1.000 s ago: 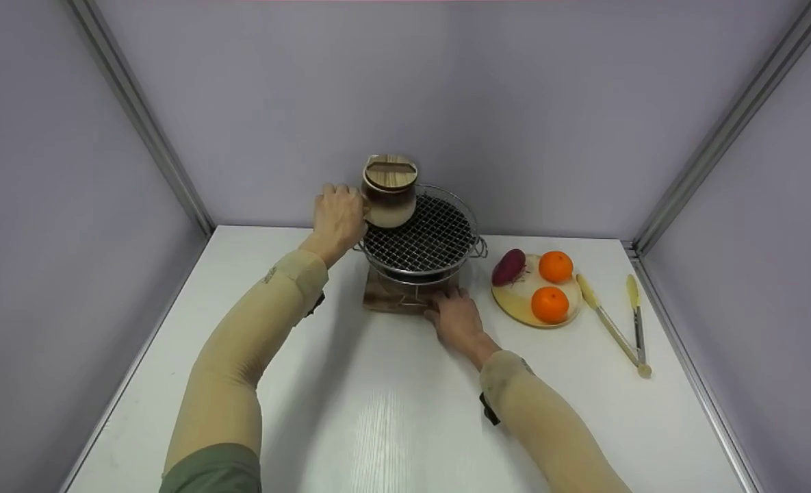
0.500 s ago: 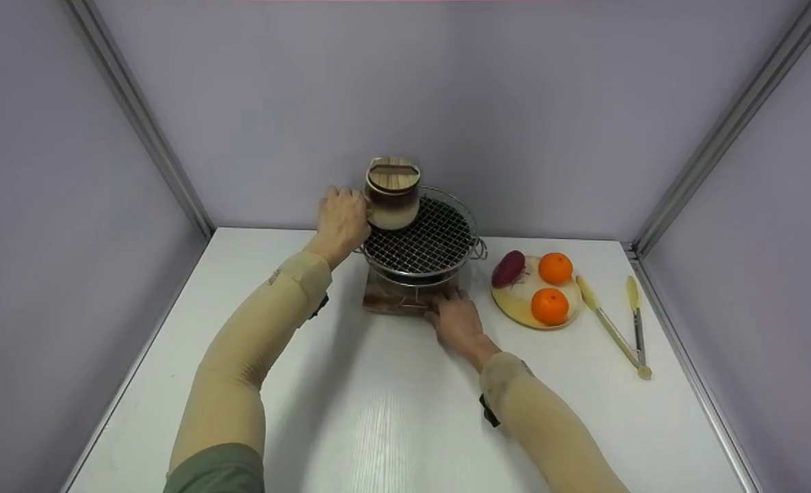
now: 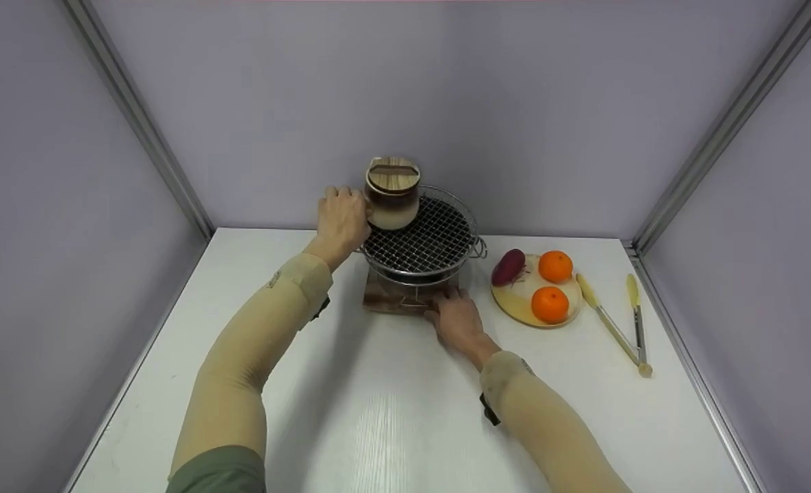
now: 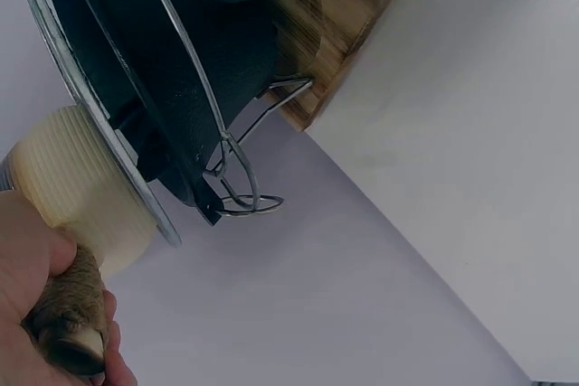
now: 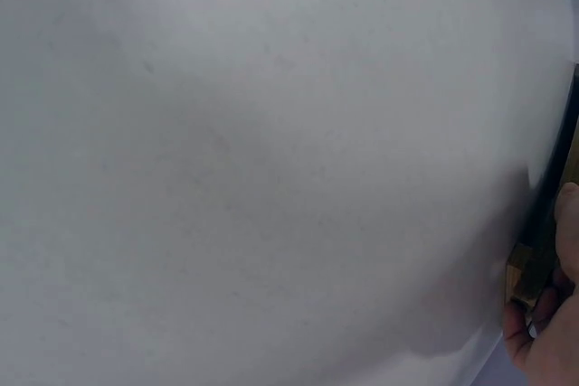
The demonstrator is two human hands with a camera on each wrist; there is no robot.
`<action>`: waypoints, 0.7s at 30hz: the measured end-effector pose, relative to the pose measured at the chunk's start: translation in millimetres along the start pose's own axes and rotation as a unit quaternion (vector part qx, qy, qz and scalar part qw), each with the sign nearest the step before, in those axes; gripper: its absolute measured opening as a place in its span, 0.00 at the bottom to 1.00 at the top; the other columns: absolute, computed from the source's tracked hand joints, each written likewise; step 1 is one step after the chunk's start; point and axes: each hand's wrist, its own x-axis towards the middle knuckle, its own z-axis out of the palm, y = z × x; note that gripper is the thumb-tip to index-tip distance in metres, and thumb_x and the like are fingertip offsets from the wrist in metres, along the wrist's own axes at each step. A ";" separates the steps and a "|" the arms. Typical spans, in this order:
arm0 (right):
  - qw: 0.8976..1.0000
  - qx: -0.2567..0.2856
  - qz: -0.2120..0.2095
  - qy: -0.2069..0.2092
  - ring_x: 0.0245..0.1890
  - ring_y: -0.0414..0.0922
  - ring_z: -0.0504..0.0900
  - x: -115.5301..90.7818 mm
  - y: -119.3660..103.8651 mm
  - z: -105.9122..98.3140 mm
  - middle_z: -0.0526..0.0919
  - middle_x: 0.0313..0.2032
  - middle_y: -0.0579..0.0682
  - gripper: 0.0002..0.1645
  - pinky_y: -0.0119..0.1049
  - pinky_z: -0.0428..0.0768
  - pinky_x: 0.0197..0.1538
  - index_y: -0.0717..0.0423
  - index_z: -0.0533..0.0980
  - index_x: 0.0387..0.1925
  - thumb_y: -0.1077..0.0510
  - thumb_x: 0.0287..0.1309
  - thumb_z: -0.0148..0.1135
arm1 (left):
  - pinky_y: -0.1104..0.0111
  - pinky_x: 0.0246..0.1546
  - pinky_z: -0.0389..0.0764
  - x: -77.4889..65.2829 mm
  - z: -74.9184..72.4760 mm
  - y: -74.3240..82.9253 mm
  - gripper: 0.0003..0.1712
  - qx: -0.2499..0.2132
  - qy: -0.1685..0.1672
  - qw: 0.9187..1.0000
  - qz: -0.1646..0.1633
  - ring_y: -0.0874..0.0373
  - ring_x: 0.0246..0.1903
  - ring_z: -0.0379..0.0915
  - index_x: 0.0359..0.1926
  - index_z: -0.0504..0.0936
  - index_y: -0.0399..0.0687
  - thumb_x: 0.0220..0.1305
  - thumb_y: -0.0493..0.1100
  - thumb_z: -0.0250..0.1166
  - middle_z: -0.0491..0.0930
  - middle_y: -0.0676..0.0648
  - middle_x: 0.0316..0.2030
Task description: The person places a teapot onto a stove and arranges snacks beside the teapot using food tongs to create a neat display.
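Observation:
My left hand [image 3: 341, 220] grips the side handle of a small brown-and-cream teapot [image 3: 393, 209] with a wooden lid [image 3: 393, 177]. In the left wrist view the fingers wrap the twine-bound handle [image 4: 74, 309]. The teapot sits at the back left of a round wire grill rack [image 3: 427, 239]. Under the rack is a dark stove bowl [image 4: 181, 51] on a square wooden base [image 3: 393, 301]. My right hand [image 3: 458, 320] holds the front right corner of that base; in the right wrist view thumb and fingers sit on either side of its edge [image 5: 525, 268].
Right of the stove, a round wooden plate [image 3: 515, 305] bears two oranges [image 3: 550, 305] and a purple sweet potato [image 3: 509, 267]. Spread tongs [image 3: 614, 329] with yellowish tips lie near the white table's [image 3: 378, 411] right edge. Grey panels rise at the back and sides.
Since a second ago the left hand and teapot have shifted very slightly right and toward me on the rack. The right hand keeps its place.

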 end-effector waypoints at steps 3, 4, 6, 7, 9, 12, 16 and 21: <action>1.000 0.003 0.001 -0.004 0.67 0.65 0.81 0.3 -0.2 1.0 0.83 0.65 0.65 0.26 0.60 0.81 0.70 0.61 0.82 0.65 0.46 0.80 0.68 | 0.42 0.60 0.86 -1.9 -1.0 -0.2 0.17 -0.008 0.002 1.000 0.000 0.33 0.58 0.81 0.54 0.86 0.33 0.74 0.42 0.68 0.86 0.32 0.52; 1.000 0.004 0.003 -0.004 0.67 0.65 0.81 0.4 -0.3 1.4 0.83 0.66 0.65 0.26 0.60 0.81 0.70 0.60 0.82 0.65 0.46 0.80 0.68 | 0.41 0.60 0.86 -2.6 -1.4 -0.6 0.17 -0.011 0.004 1.000 0.000 0.32 0.58 0.81 0.54 0.85 0.33 0.76 0.44 0.68 0.86 0.31 0.53; 1.000 0.007 0.003 -0.004 0.67 0.65 0.81 0.7 -0.7 2.1 0.83 0.67 0.65 0.26 0.61 0.81 0.70 0.60 0.82 0.66 0.46 0.80 0.67 | 0.41 0.60 0.86 -4.1 -1.8 -2.0 0.18 -0.018 0.007 1.000 0.003 0.32 0.58 0.81 0.54 0.85 0.33 0.78 0.45 0.67 0.86 0.31 0.53; 1.000 0.009 0.004 -0.004 0.67 0.66 0.81 0.8 -1.0 2.3 0.82 0.67 0.66 0.26 0.61 0.82 0.69 0.60 0.82 0.66 0.46 0.80 0.67 | 0.41 0.60 0.86 -4.9 -2.0 -3.1 0.18 -0.022 0.008 1.000 0.004 0.32 0.58 0.81 0.54 0.85 0.34 0.79 0.46 0.67 0.86 0.31 0.53; 1.000 0.012 0.006 -0.005 0.67 0.66 0.80 0.7 -1.7 2.3 0.82 0.67 0.66 0.26 0.61 0.82 0.69 0.60 0.82 0.66 0.46 0.80 0.67 | 0.40 0.60 0.85 -6.6 -2.7 -5.7 0.18 -0.032 0.011 0.999 0.006 0.32 0.59 0.81 0.55 0.84 0.34 0.80 0.47 0.66 0.86 0.32 0.53; 1.000 0.018 0.007 0.000 0.65 0.67 0.81 0.4 -2.9 1.6 0.83 0.66 0.67 0.25 0.62 0.83 0.67 0.60 0.82 0.64 0.47 0.80 0.68 | 0.40 0.59 0.85 -8.9 -3.5 -9.4 0.18 -0.049 0.019 0.999 0.011 0.32 0.58 0.81 0.55 0.83 0.34 0.81 0.47 0.66 0.85 0.32 0.53; 1.000 0.014 0.006 0.005 0.63 0.67 0.81 0.2 -3.4 0.3 0.83 0.63 0.67 0.24 0.63 0.83 0.66 0.62 0.83 0.63 0.48 0.79 0.69 | 0.40 0.59 0.85 -11.0 -4.9 -11.9 0.18 -0.066 0.032 0.997 0.019 0.32 0.58 0.81 0.54 0.83 0.35 0.81 0.48 0.66 0.85 0.32 0.53; 1.000 -0.004 -0.005 0.004 0.63 0.66 0.82 -0.5 -3.7 -1.6 0.84 0.62 0.66 0.23 0.62 0.83 0.65 0.62 0.83 0.62 0.48 0.80 0.68 | 0.40 0.60 0.85 -13.2 -5.7 -12.7 0.18 -0.074 0.026 0.997 0.022 0.32 0.58 0.80 0.56 0.82 0.35 0.82 0.48 0.65 0.84 0.32 0.54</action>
